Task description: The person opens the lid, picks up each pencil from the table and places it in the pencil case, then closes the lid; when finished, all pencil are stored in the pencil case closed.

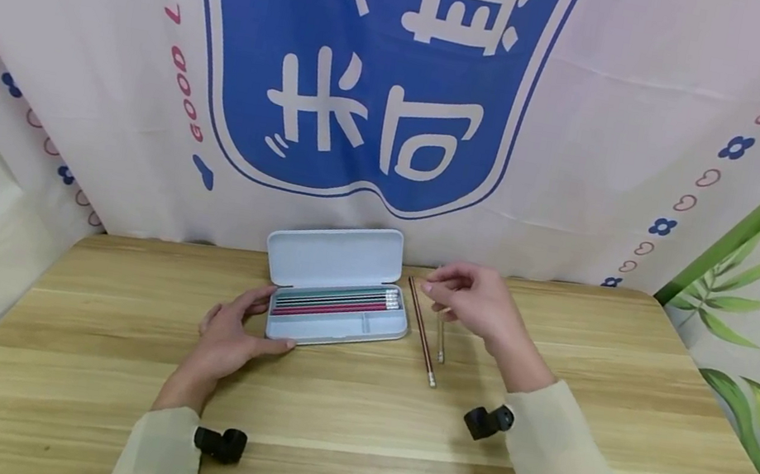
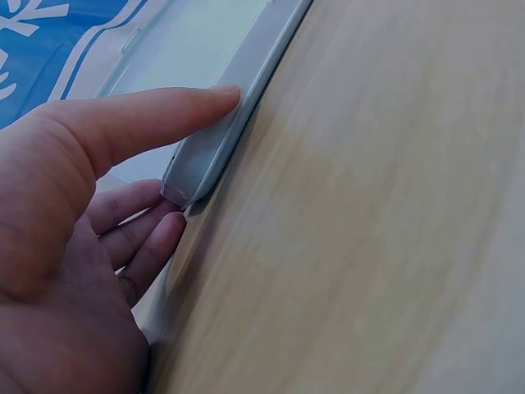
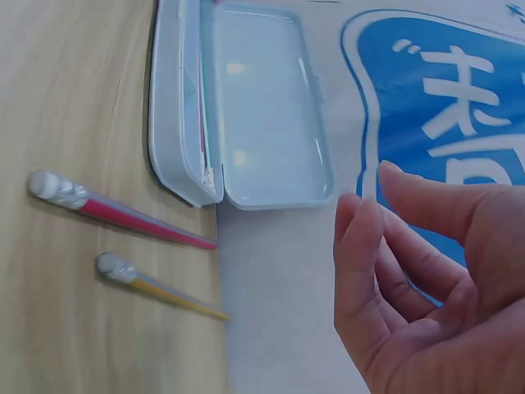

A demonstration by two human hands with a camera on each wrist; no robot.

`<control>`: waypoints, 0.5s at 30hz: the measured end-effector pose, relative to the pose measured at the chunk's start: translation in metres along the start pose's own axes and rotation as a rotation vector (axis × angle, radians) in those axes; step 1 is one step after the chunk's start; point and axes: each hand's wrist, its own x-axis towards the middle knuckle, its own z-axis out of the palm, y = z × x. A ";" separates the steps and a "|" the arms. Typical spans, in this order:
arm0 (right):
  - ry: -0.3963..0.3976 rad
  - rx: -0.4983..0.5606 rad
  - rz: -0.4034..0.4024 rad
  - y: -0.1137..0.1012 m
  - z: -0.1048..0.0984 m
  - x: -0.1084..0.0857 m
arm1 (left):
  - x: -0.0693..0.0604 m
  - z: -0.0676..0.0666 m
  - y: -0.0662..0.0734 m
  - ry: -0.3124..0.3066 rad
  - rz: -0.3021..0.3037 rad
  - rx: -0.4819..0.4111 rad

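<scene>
A light blue pencil case (image 1: 324, 333) stands with its lid (image 1: 337, 257) up, several teal, dark and pink pencils (image 1: 332, 305) lying inside. My left hand (image 1: 228, 342) holds its left end. In the left wrist view the thumb (image 2: 176, 115) lies along the front wall while the other fingertips are around the corner. To the right of the case are a red pencil (image 1: 421, 331) and a yellow pencil (image 1: 441, 343), white erasers toward me. Bent over the far end of the yellow pencil is my right hand (image 1: 480, 302); in its wrist view, thumb and fingers are apart with nothing between them.
The wooden table (image 1: 344, 449) ends at a hanging white cloth (image 1: 586, 179) with a blue emblem, just behind the raised lid. Black wrist cameras (image 1: 488, 421) sit on both sleeves. A leaf-patterned covering (image 1: 753, 308) borders the right side.
</scene>
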 end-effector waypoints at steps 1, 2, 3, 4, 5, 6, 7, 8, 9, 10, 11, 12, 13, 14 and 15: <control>0.004 0.019 0.001 0.003 -0.002 -0.002 | 0.000 0.000 0.000 0.000 0.000 0.002; 0.008 0.039 0.004 0.007 -0.003 -0.004 | 0.000 0.000 0.000 0.000 -0.001 0.002; 0.011 0.056 0.004 0.011 -0.004 -0.006 | 0.000 0.000 -0.001 -0.001 -0.002 -0.001; 0.014 0.074 0.009 0.015 -0.005 -0.007 | 0.000 0.000 -0.001 -0.002 -0.002 -0.002; 0.016 0.093 0.011 0.018 -0.006 -0.009 | 0.001 0.000 -0.001 -0.003 -0.003 -0.002; 0.015 0.107 0.018 0.022 -0.007 -0.010 | 0.001 0.000 -0.001 -0.003 -0.005 -0.005; 0.015 0.121 0.023 0.025 -0.007 -0.012 | 0.001 0.000 -0.001 -0.004 -0.005 -0.007; 0.013 0.135 0.028 0.029 -0.008 -0.013 | 0.001 0.000 -0.001 -0.004 -0.005 -0.008; 0.011 0.146 0.033 0.032 -0.009 -0.014 | 0.002 0.000 -0.001 -0.004 -0.004 -0.006; 0.009 0.159 0.040 0.035 -0.009 -0.015 | 0.002 0.000 -0.001 -0.004 -0.002 -0.005; 0.006 0.169 0.046 0.038 -0.010 -0.015 | 0.002 0.000 -0.001 -0.003 0.000 -0.004; 0.002 0.180 0.054 0.041 -0.010 -0.016 | 0.002 0.000 -0.001 -0.002 0.002 -0.001; -0.001 0.187 0.060 0.044 -0.010 -0.016 | 0.002 0.000 -0.001 -0.002 0.004 0.003; -0.004 0.199 0.069 0.047 -0.010 -0.016 | 0.002 0.000 -0.001 -0.001 0.006 0.006; -0.008 0.206 0.076 0.049 -0.010 -0.016 | 0.002 0.000 -0.001 -0.001 0.008 0.008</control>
